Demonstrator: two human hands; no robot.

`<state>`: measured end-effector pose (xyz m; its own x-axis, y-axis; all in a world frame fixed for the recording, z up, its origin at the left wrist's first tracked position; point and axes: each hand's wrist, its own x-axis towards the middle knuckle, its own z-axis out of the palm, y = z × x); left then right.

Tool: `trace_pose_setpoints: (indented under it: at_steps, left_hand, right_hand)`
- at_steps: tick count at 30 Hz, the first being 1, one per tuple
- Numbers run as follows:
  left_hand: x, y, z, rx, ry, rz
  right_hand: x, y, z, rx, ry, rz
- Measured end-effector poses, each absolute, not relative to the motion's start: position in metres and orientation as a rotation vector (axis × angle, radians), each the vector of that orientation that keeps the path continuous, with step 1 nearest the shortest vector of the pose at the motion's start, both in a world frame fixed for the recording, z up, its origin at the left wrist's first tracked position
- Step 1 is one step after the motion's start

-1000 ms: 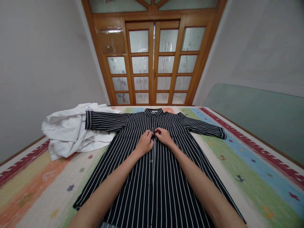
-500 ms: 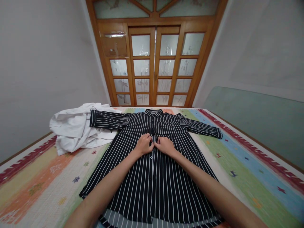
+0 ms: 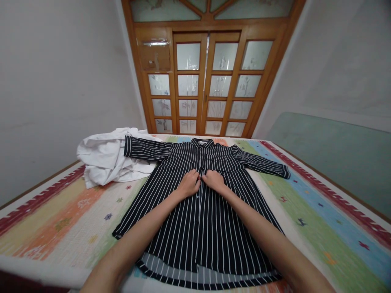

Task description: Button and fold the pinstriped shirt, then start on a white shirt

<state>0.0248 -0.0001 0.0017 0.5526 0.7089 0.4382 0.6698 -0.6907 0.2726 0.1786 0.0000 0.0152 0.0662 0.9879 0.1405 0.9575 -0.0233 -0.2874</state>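
Observation:
A black shirt with white stripes [image 3: 171, 228] lies spread face up, its collar at the far end and both sleeves stretched outward. At the middle of its front placket, my left hand [image 3: 189, 183] pinches one edge of the fabric with curled fingers. Close beside it, my right hand [image 3: 214, 180] is closed on the placket from the other side. The fingertips almost meet, and whatever lies between them is hidden. A small pale button [image 3: 198, 197] shows just below the hands. Lower down, the two front edges run side by side to the hem.
A crumpled white garment [image 3: 106, 158] lies at the far left, under the striped shirt's left-side cuff. Beneath everything is a colourful patterned cloth [image 3: 305, 219]. Wooden doors with glass panes [image 3: 195, 85] stand beyond, and a pale green panel [image 3: 330, 158] leans along the right wall.
The view has shifted slightly, so the near table edge now shows at lower left. Both hands stay at the placket, with the fingers slightly changed in pose.

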Motion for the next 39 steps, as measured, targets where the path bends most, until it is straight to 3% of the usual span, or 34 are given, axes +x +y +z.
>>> trace_pose_setpoints:
  at_steps: [13, 25, 31, 39]
  left_hand:
    - [0.028, 0.011, 0.026, 2.287, 1.215, 0.790]
    - [0.028, 0.009, 0.023, 2.048, 1.327, 0.511]
    - [0.028, 0.005, 0.028, 2.004, 1.287, 0.433]
    - [0.030, 0.006, 0.034, 1.780, 1.217, 0.333]
  right_hand:
    - [0.203, 0.000, 0.026, -1.490, -2.008, 0.466]
    - [0.194, -0.004, 0.026, -1.713, -2.244, 0.334]
    - [0.195, -0.006, 0.015, -1.650, -2.066, 0.348]
    - [0.213, -0.009, -0.008, -1.285, -1.719, 0.650]
